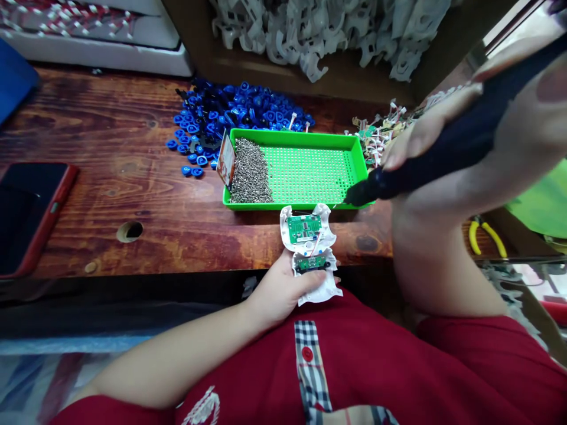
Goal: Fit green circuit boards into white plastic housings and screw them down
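Note:
My left hand (287,286) grips a white plastic housing (328,289) in two joined halves, at the table's front edge. Each half carries a green circuit board (305,228), and thin wires run between them. My right hand (482,136) is wrapped round a black electric screwdriver (425,165), held slanting down to the left. Its tip is above the near right rim of a green perforated tray (310,139), just up and right of the housing. Many small metal screws (250,174) are heaped at the tray's left end.
Blue plastic buttons (248,103) lie piled behind the tray. Wired parts (385,133) cluster at its right. A box of whitish plastic shells (328,35) stands at the back. A red-cased phone (33,212) rests at left, yellow-handled pliers (487,236) at right. The wooden table (110,130) has a round hole.

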`<state>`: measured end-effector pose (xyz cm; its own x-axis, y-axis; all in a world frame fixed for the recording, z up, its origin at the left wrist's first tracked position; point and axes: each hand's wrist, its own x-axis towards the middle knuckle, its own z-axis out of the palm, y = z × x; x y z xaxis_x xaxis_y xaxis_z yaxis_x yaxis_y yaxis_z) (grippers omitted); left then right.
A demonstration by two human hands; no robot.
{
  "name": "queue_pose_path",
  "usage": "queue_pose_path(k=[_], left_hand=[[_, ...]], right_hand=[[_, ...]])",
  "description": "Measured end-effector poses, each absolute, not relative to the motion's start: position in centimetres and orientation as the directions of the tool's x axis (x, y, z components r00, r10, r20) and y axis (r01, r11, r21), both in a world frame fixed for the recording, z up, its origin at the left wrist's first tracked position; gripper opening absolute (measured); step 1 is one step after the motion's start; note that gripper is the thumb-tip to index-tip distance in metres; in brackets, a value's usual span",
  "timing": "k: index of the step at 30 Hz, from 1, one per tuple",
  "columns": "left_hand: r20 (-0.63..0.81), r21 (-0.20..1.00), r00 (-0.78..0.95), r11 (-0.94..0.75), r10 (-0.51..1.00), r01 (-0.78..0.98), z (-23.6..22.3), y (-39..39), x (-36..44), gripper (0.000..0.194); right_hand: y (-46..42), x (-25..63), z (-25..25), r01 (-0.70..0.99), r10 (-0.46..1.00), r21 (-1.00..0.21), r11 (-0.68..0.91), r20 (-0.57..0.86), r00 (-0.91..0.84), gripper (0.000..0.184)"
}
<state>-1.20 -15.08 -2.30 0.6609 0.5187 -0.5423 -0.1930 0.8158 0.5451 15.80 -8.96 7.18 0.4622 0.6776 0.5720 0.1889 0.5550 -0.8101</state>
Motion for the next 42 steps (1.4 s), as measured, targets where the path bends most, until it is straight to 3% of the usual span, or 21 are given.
queue_pose_path(k=[2, 5, 16, 24, 28, 35, 38, 42], left_hand=[[-0.542, 0.544, 0.660, 0.816, 0.521, -0.196, -2.3, -15.1, -1.1, 0.045], [-0.535, 0.559, 0.658, 0.806, 0.530, -0.194, -2.1, -15.1, -1.1, 0.048], [-0.503, 0.615, 0.662, 0.768, 0.556, -0.178, -2.1, -15.2, -1.1, 0.048], [-0.478, 0.642, 0.661, 0.744, 0.578, -0.186, -2.3, -15.4, -1.2, 0.053], [-0.468, 0.644, 0.680, 0.745, 0.564, -0.175, -2.5, -15.5, -1.3, 0.056], [-0.492, 0.622, 0.669, 0.762, 0.557, -0.177, -2.2, -15.3, -1.3, 0.049], [-0.501, 0.612, 0.675, 0.773, 0.541, -0.165, -2.1, -15.1, -1.2, 0.039], [-0.536, 0.562, 0.682, 0.813, 0.498, -0.152, -1.9, -15.1, -1.2, 0.035]], right_hand=[[-10.2, 14.5, 7.2, 0.166, 0.616, -0.739, 0.653, 0.645, 0.452, 0.030], [-10.8, 13.3, 6.6, 0.121, 0.681, -0.774, 0.622, 0.611, 0.403, 0.039], [-10.8, 13.1, 5.5, 0.150, 0.704, -0.811, 0.565, 0.570, 0.424, 0.015], [-11.4, 12.8, 5.1, 0.028, 0.757, -0.820, 0.571, 0.539, 0.369, 0.016], [-11.8, 12.8, 4.5, 0.135, 0.794, -0.884, 0.448, 0.462, 0.395, 0.018], [-12.4, 12.8, 4.2, 0.177, 0.781, -0.883, 0.434, 0.467, 0.414, 0.021], [-12.0, 13.4, 5.1, 0.155, 0.740, -0.850, 0.503, 0.517, 0.431, 0.018], [-9.3, 15.4, 5.4, 0.203, 0.514, -0.705, 0.679, 0.654, 0.555, 0.016]])
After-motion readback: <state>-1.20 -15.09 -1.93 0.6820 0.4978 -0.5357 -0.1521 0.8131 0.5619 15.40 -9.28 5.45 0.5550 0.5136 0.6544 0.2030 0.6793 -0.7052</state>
